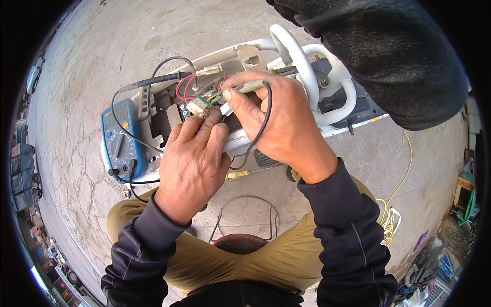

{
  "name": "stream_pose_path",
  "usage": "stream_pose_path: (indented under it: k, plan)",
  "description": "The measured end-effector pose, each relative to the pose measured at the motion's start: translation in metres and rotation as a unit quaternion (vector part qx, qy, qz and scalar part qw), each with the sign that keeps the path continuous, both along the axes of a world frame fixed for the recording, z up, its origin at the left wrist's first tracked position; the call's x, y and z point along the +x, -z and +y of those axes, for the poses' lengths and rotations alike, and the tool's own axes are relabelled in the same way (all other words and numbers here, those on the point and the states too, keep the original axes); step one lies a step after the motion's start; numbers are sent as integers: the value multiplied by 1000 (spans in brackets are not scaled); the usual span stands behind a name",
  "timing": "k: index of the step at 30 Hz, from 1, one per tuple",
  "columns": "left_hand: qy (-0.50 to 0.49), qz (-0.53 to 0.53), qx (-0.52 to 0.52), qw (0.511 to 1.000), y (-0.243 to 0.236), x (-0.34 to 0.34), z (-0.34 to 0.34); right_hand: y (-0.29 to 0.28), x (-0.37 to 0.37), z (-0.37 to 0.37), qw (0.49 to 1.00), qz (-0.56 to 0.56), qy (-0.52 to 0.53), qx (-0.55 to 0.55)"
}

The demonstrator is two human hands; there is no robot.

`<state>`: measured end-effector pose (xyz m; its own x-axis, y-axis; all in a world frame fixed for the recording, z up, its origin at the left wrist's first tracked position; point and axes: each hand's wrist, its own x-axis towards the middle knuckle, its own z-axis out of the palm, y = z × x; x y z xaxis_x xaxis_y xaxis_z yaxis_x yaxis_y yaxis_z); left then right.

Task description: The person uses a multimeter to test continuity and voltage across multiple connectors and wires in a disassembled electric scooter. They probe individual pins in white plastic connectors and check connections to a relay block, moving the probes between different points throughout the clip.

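Both my arms reach in from the lower edge of my view, the left forearm (140, 256) and right forearm (353, 240) in dark sleeves that end at the wrists. My left grip (193, 158) has its back toward my camera, fingers (190, 128) bent and pointing away from me. My right grip (276, 107) angles leftward, thumb (239, 105) and index finger pinched together, close beside the left's fingertips.

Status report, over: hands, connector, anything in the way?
Left hand at the white multi-wire connector. Right hand gripping grey test probe. Probe's black lead crosses over the right hand.
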<state>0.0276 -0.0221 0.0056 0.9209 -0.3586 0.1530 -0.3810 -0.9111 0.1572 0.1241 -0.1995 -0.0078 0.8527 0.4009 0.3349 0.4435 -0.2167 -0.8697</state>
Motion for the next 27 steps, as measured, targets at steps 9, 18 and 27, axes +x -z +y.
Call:
stream_pose_path:
  k: [9,18,27]
  plan:
    - [1,0,-1,1000,0,0,1,-2,0,-2,1000,-10,-3,-18]
    - [1,-2,4,1000,1,-1,1,-4,2,-3,1000,12,-16,-18]
    - [2,-6,6,1000,1,0,0,-5,5,2,999,5,-10,-43]
